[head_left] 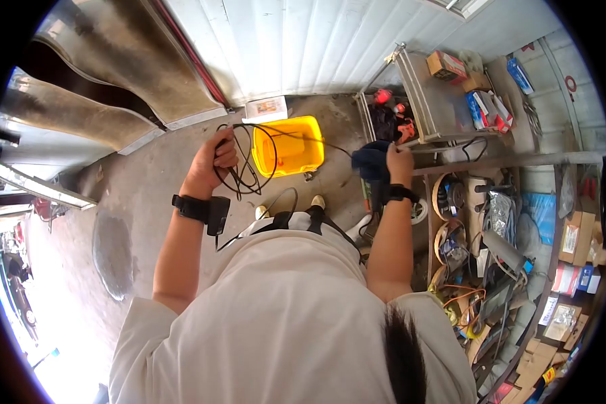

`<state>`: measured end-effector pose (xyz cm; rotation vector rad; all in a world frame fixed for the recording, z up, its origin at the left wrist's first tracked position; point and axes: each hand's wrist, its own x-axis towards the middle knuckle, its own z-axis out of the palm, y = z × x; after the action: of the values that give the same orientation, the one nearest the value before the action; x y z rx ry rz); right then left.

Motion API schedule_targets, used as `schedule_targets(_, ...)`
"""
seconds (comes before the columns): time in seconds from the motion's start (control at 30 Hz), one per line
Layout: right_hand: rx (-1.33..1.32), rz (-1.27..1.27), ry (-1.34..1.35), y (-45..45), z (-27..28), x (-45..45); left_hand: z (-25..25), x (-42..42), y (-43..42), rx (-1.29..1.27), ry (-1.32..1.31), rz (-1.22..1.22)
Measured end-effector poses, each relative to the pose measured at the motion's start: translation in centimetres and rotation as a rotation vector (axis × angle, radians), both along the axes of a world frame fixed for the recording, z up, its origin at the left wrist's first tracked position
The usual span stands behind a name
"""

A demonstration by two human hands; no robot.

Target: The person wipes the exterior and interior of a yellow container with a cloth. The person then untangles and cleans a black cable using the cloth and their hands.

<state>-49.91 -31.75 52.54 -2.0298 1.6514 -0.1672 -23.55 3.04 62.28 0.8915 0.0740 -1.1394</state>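
Observation:
My left hand [214,159] is closed around loose coils of a thin black cable [254,185], held up at chest height. From there one strand runs right, across the yellow bin [265,159], to a dark navy cloth [370,160]. My right hand [400,163] is closed on that cloth, which hangs bunched beside it. Whether the cable's end lies inside the cloth is hidden. Below the cable the bin stands on the floor, past my shoes, with a small red spot inside.
At the right, a metal rack [411,87] carries boxes and red-orange items. Shelves with coiled hoses [449,195] and cardboard boxes [576,237] line my right side. A white box [265,109] sits by the wall. Large curved metal panels [108,67] stand at the left.

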Motion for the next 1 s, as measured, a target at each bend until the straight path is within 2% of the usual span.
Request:
schedule_targets(0.13, -0.139, -0.023, 0.047, -2.3, -0.7, -4.4, -0.5, 1.2, 1.3, -0.128, -0.008, 0.027)
schedule_targets(0.17, -0.121, 0.06, 0.018, -2.1, -0.4, -4.5, -0.3, 1.0, 1.3, -0.13, 0.019, -0.003)
schedule_targets(0.23, -0.095, 0.218, -0.034, -0.7, 4.2, -3.2, -0.1, 0.7, 0.9, -0.145, 0.077, -0.072)
schedule_targets(0.27, 0.009, 0.345, -0.083, -0.3, 5.2, -2.1, 0.1, 0.5, 0.6, -0.156, 0.111, -0.14)
schedule_targets(0.33, 0.114, 0.604, -0.308, 3.8, 9.9, 1.4, 0.3, 0.0, 0.0, -0.113, 0.135, -0.258)
schedule_targets(0.4, 0.132, 0.846, -0.544, 7.4, 12.3, 5.0, 0.9, -0.9, -0.8, -0.105, 0.146, -0.396)
schedule_targets(0.43, 0.108, 0.986, -0.564, 9.0, 13.3, 6.7, 0.3, -1.2, -1.1, -0.095, 0.185, -0.417)
schedule_targets(0.5, -0.001, 1.255, -0.694, 12.0, 13.7, 9.4, 2.0, -2.3, -2.1, -0.055, 0.039, -0.595)
schedule_targets(0.53, 0.008, 1.289, -0.694, 13.2, 12.2, 10.8, 2.5, -2.2, -2.3, -0.13, 0.035, -0.699)
schedule_targets(0.63, 0.122, 1.279, -0.752, 13.6, 9.3, 12.6, 5.3, -3.2, -2.8, -0.01, -0.425, -0.83)
schedule_targets(0.67, 0.175, 1.263, -0.779, 13.6, 8.8, 13.2, 3.8, -2.3, -2.2, -0.065, -0.575, -0.829)
schedule_targets(0.77, 0.12, 1.148, -0.484, 13.9, 11.0, 12.3, 1.2, -1.7, -0.9, 0.166, -1.077, -0.428)
schedule_targets(0.8, 0.137, 1.15, -0.521, 14.0, 11.1, 12.3, 1.3, -2.3, -1.0, 0.169, -1.248, -0.296)
schedule_targets(0.9, 0.218, 1.097, -0.591, 14.4, 11.3, 12.7, 2.9, -3.6, -0.7, 0.293, -0.822, -0.217)
schedule_targets(0.93, 0.205, 1.101, -0.633, 14.4, 11.4, 13.0, 2.5, -4.1, -0.6, 0.163, -0.65, -0.042)
schedule_targets(1.0, 0.184, 1.096, -0.712, 14.5, 11.4, 13.1, 2.5, -3.7, -0.2, -0.054, -0.488, 0.118)
